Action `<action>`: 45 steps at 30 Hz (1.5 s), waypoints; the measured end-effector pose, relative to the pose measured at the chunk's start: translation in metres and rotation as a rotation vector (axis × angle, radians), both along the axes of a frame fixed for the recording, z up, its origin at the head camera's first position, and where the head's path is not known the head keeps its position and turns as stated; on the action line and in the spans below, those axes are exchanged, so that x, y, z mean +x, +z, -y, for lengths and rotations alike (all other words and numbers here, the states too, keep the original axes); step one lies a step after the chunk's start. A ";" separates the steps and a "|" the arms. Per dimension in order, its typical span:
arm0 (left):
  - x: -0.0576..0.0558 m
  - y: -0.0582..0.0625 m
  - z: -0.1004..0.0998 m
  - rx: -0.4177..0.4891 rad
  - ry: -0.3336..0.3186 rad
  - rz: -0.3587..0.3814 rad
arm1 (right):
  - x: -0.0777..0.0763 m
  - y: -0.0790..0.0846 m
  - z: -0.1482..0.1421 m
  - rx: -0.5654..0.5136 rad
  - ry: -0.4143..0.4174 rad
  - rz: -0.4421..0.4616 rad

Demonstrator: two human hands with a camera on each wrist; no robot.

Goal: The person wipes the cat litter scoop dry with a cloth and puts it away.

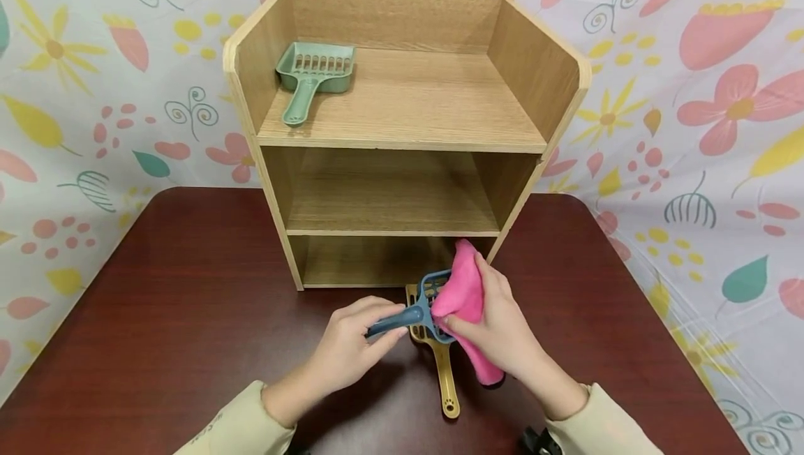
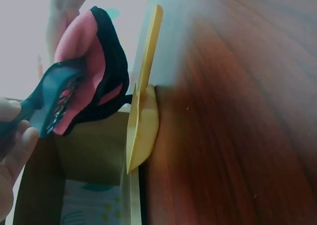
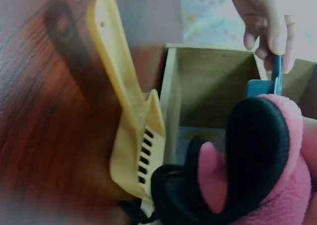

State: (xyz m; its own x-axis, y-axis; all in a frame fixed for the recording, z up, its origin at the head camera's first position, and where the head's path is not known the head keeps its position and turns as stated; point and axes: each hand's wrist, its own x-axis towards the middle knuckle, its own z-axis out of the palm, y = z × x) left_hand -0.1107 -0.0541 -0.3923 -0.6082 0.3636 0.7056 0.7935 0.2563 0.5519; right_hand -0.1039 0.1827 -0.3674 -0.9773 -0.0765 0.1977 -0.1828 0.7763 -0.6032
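My left hand (image 1: 347,345) pinches the handle of a blue slotted litter scoop (image 1: 402,319) between thumb and fingers. In my right hand (image 1: 502,329) is a bunched pink cloth (image 1: 466,284) with black edging (image 2: 111,46), gripped and pressed against the scoop's slotted head. The cloth covers part of that head. Below both hands, a yellow litter scoop (image 1: 445,375) lies on the table, its handle toward me. In the right wrist view the yellow scoop's slots (image 3: 143,158) show beside the black edging of the cloth.
A wooden shelf unit (image 1: 402,144) with three levels stands at the back of the dark red table (image 1: 157,343). On its top level, at the left, a green litter scoop (image 1: 304,95) rests on a green tray (image 1: 287,78). A patterned curtain (image 1: 691,232) hangs behind.
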 end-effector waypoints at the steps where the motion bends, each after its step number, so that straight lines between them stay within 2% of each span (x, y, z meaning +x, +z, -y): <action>1: -0.001 0.001 0.000 -0.014 0.012 0.016 | -0.001 -0.001 0.000 0.007 -0.017 -0.008; 6: -0.006 0.005 0.003 -0.141 0.075 0.109 | -0.004 -0.005 -0.006 -0.013 -0.099 -0.009; 9: -0.007 0.006 0.006 -0.209 0.063 0.144 | -0.003 -0.007 -0.011 -0.035 -0.138 -0.008; 13: -0.011 0.008 0.011 -0.222 0.017 0.114 | -0.001 -0.005 -0.018 -0.024 -0.136 -0.093; 16: -0.015 0.010 0.015 -0.217 -0.011 0.092 | -0.003 -0.001 -0.024 0.030 -0.077 -0.192; 20: -0.019 0.015 0.021 -0.246 -0.069 0.112 | -0.009 0.006 -0.031 0.138 0.052 -0.272; 26: -0.020 0.020 0.025 -0.313 -0.134 0.138 | -0.018 0.018 -0.031 0.241 0.333 -0.291; 30: -0.020 0.021 0.027 -0.330 -0.182 0.133 | -0.019 0.020 -0.024 0.280 0.467 -0.308; 33: -0.018 0.021 0.028 -0.328 -0.214 0.113 | -0.016 0.021 -0.014 0.297 0.537 -0.234; 35: -0.016 0.021 0.028 -0.334 -0.223 0.090 | -0.015 0.021 -0.008 0.319 0.561 -0.176; 38: -0.016 0.023 0.028 -0.344 -0.220 0.061 | -0.017 0.022 -0.003 0.340 0.546 -0.122; 45: -0.023 0.022 0.026 -0.365 -0.200 0.014 | -0.028 0.020 -0.005 0.365 0.497 -0.168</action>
State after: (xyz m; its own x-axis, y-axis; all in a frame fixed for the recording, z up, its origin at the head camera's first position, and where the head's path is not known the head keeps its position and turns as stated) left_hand -0.1341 -0.0801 -0.3702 -0.5092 0.7003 0.5003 0.8403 0.2791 0.4647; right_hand -0.1318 0.1879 -0.3475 -0.7658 -0.6041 0.2204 -0.6430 0.7248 -0.2474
